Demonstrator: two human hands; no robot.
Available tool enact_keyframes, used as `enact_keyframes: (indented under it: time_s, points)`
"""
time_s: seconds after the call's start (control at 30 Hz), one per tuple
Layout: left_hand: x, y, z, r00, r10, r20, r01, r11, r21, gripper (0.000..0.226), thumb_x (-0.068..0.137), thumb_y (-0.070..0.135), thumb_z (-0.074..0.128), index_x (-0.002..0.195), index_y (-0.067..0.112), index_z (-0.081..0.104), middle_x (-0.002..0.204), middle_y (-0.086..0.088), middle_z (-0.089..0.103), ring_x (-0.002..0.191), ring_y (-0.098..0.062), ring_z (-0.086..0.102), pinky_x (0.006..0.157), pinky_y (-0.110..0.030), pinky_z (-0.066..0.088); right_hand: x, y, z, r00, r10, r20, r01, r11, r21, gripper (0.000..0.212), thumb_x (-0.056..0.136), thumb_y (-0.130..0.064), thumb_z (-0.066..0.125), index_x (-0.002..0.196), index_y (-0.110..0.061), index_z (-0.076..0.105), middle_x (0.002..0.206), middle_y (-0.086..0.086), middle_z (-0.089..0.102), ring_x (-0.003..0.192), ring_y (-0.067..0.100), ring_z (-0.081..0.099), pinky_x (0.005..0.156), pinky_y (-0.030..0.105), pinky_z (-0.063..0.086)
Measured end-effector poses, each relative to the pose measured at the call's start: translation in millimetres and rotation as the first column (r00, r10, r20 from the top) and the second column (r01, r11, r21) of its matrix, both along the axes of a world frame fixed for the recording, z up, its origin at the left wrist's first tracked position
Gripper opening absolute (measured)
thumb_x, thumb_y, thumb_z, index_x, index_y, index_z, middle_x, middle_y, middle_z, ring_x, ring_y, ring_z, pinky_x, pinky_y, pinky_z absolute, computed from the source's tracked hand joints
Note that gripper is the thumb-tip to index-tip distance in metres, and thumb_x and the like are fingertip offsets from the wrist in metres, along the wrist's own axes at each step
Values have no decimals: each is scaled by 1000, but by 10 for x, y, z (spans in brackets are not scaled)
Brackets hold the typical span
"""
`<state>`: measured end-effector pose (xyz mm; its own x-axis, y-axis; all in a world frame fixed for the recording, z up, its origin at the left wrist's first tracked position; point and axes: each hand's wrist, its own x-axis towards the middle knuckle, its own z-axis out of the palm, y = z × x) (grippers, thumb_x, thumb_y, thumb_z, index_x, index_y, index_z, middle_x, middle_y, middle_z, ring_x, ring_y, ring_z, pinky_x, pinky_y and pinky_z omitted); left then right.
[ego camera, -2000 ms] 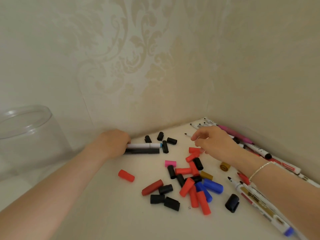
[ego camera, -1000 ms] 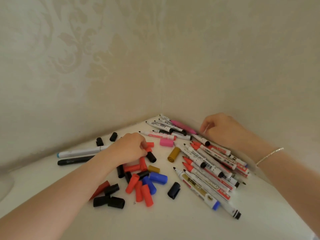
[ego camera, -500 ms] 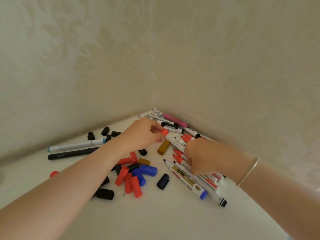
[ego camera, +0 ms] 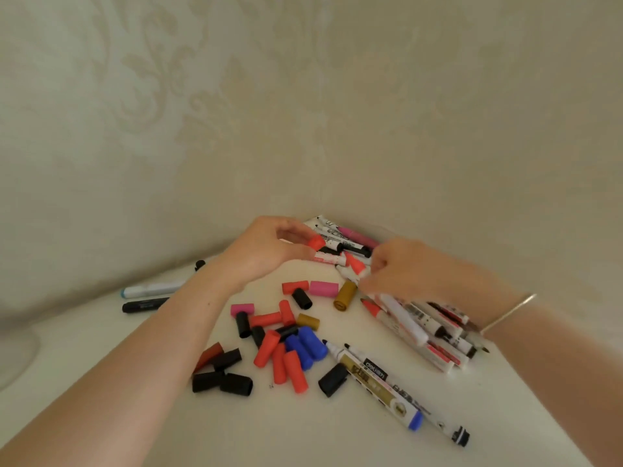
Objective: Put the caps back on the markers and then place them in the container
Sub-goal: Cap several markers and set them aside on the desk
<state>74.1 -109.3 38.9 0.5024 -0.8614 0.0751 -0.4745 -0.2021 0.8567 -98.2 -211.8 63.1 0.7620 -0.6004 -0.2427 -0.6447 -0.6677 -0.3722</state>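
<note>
Pinching a red cap (ego camera: 316, 242) in your left hand (ego camera: 266, 251), your right hand (ego camera: 409, 269) is gripping a red-tipped marker (ego camera: 391, 306); misaligning them risks inked fingers.

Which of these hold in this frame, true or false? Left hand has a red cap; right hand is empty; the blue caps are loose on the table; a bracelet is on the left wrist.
1. The left hand pinches a red cap: true.
2. The right hand is empty: false, it grips a red-tipped marker.
3. The blue caps lie loose on the table: true.
4. The bracelet is on the left wrist: false, it is on the right.
</note>
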Motion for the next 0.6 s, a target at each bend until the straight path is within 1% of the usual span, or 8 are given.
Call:
enact_keyframes:
  time_s: [0.07, 0.1, 0.17, 0.23, 0.33, 0.43, 0.53, 0.6]
  points:
    - [67, 7, 64, 1000, 19, -16, -19, 1000, -17, 19, 76, 14, 78, 91, 25, 74, 93, 9, 74, 93, -1, 66, 88, -19, 44, 96, -39, 121, 976, -44, 215, 14, 990, 137, 16, 87, -27, 61, 89, -11, 58, 86, 10, 70, 79, 24, 67, 80, 40, 57]
    - [93, 6, 96, 1000, 24, -18, -24, 999, -26, 20, 76, 14, 78, 93, 23, 74, 95, 9, 74, 95, -2, 66, 90, -20, 43, 148, -45, 159, 952, -61, 299, 10, 985, 170, 13, 90, -24, 58, 93, -12, 57, 85, 11, 70, 75, 24, 68, 78, 43, 58]
    - [123, 10, 152, 1000, 17, -21, -18, 998, -53, 22, 76, 12, 78, 95, 20, 74, 95, 8, 74, 96, -3, 66, 92, -20, 43, 238, -33, 201, 915, -67, 398, -6, 984, 179, 10, 94, -23, 53, 98, -14, 56, 76, 8, 64, 56, 16, 63, 64, 38, 60]
    - [159, 12, 177, 1000, 14, -21, -16, 996, -92, 21, 75, 9, 78, 93, 19, 73, 93, 6, 75, 93, -3, 67, 91, -19, 44, 298, -22, 216, 905, -15, 425, -23, 996, 86, 8, 94, -24, 51, 97, -18, 56, 69, 4, 59, 42, 8, 53, 49, 28, 50]
    - [211, 11, 187, 999, 34, -1, -34, 992, -119, 21, 74, 9, 79, 90, 21, 72, 91, 8, 74, 87, -2, 68, 84, -15, 45, 353, -11, 209, 896, 34, 442, -30, 999, -15, 6, 90, -27, 55, 91, -22, 60, 72, 1, 61, 50, 9, 49, 51, 23, 39]
    - [246, 10, 202, 998, 53, 33, -48, 991, -124, 21, 74, 7, 78, 88, 21, 71, 90, 7, 74, 86, -4, 68, 80, -11, 45, 398, -1, 218, 893, 37, 448, -22, 999, -39, 7, 87, -28, 58, 87, -23, 62, 68, -2, 61, 55, 10, 51, 53, 24, 39]
    - [286, 42, 232, 996, 71, 49, -63, 988, -143, 21, 75, 8, 77, 85, 25, 72, 89, 8, 74, 87, -2, 67, 83, -13, 45, 414, -10, 265, 878, 25, 478, -5, 999, -42, 8, 85, -29, 61, 82, -23, 63, 67, 0, 63, 53, 10, 52, 56, 26, 43]
    - [327, 71, 251, 995, 82, 56, -73, 986, -153, 20, 76, 10, 77, 87, 25, 73, 88, 10, 74, 82, 3, 66, 76, -8, 44, 409, -16, 300, 886, 23, 464, -8, 999, -35, 8, 85, -29, 62, 80, -22, 62, 67, 0, 63, 51, 11, 52, 55, 26, 45]
